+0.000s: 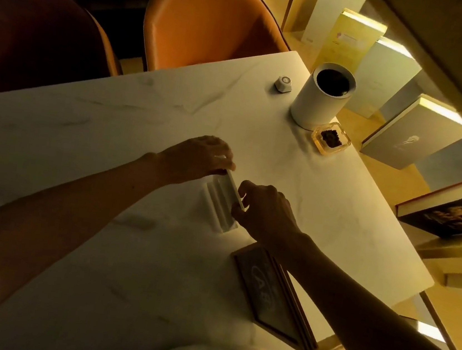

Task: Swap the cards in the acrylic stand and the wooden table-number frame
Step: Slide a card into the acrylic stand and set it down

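Both my hands pinch the card (235, 191) in the clear stand (218, 211) — left hand (197, 159), right hand (263, 208); next, I judge, the wooden frame (273, 296).

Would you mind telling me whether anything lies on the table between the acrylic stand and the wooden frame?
Nothing visible does. The acrylic stand and the wooden frame are separated only by bare table. The right hand and its forearm pass above that stretch; the left hand is at the stand's far end.

You can make out large pale letters, roughly "CA8", on the card in the wooden frame (270, 293); nothing else reads.
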